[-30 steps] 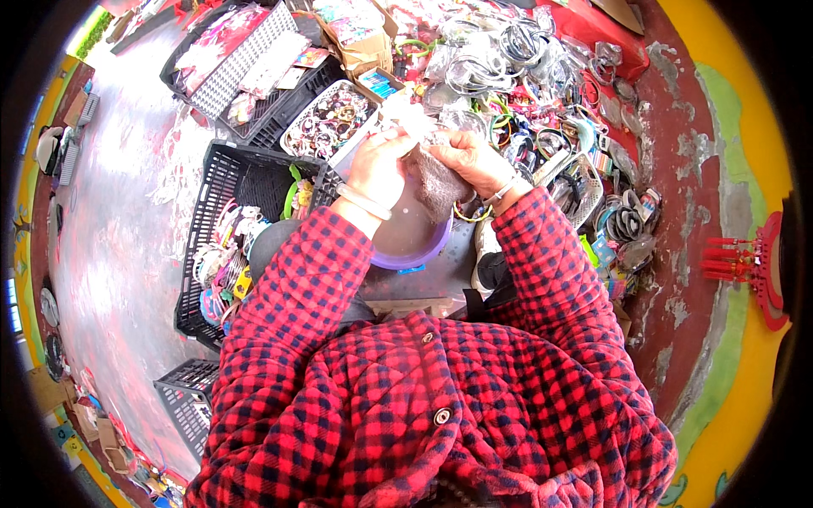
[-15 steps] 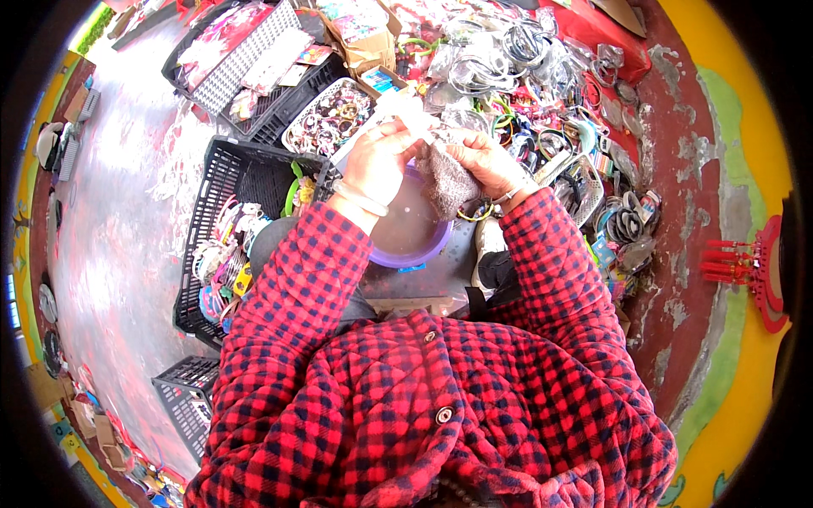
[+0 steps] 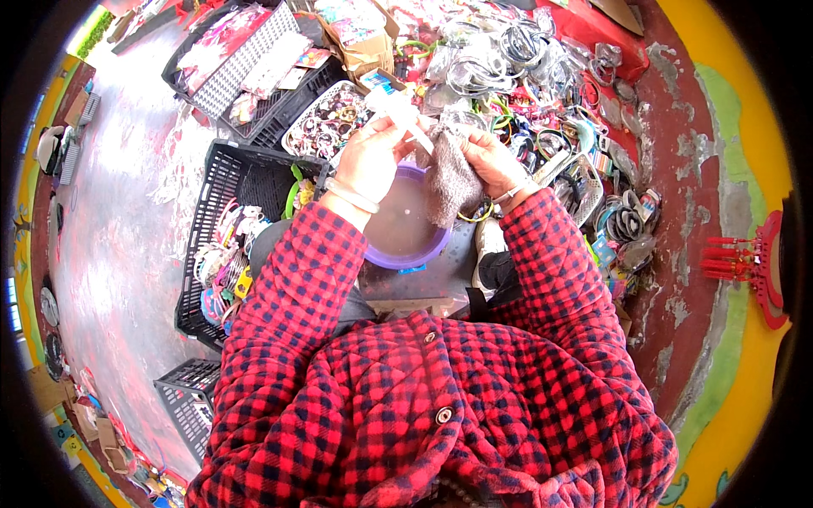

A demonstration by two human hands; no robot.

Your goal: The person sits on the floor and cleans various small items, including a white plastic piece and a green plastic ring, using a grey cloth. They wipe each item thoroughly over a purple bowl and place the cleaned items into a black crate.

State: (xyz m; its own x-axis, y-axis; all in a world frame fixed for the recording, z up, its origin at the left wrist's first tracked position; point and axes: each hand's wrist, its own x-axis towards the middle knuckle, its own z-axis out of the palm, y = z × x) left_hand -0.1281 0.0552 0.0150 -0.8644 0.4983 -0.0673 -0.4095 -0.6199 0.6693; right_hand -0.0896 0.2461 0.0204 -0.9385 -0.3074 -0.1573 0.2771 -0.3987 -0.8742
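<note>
My left hand (image 3: 369, 162) is closed on a pale white piece (image 3: 400, 110), too bright to make out its kind; a narrow white strip of it points towards my right hand. My right hand (image 3: 494, 162) pinches a grey-brown cloth (image 3: 451, 188), which hangs down from the fingers. The cloth's upper end meets the tip of the white strip. Beneath both hands is a purple basin (image 3: 398, 260) of cloudy water, its right side partly hidden by the cloth. A yellowish ring-shaped band (image 3: 476, 213) lies beside the basin near my shoe.
A black crate (image 3: 196, 254) with headbands and hair accessories stands at my left. Beyond it are a white basket (image 3: 326, 118) of small hair ties, stacked black crates (image 3: 254, 110) and a cardboard box (image 3: 370, 51). Bagged bands (image 3: 508, 59) pile up ahead and right, near a red wall (image 3: 677, 254).
The cloth has swung slightly right and hangs longer and straighter. My left hand has moved slightly left and down, and the white strip now shows between my hands.
</note>
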